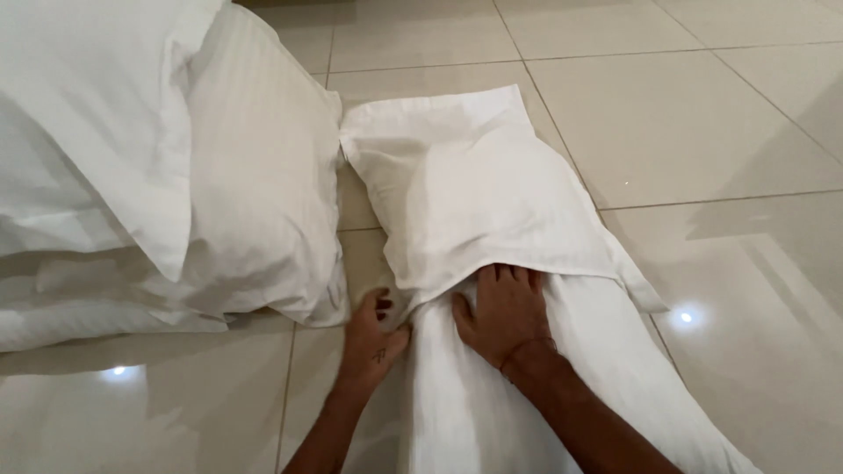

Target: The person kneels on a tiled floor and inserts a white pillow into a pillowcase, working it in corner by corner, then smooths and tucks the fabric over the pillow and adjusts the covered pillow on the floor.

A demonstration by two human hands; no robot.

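Setting: a room of a hotel or lodging kind, or a home bedroom; which one cannot be told. Evidence: glossy cream tiled floor point(702, 132) with grout lines and ceiling-light reflections, filling right and lower frame; stack of plump white striped pillows point(158, 167) at upper left. Further evidence: a white pillow point(580, 369) half inside a matching pillowcase point(474, 193), centre frame, lying on the floor.

White pillow point(562, 386) lies half inside white striped pillowcase point(474, 193) on floor.

Everything's just down on my glossy beige tile floor point(685, 114). Stack of white pillows point(158, 167) on the left, and right beside it the pillow point(562, 377) lying half inside its white striped pillowcase point(474, 193).
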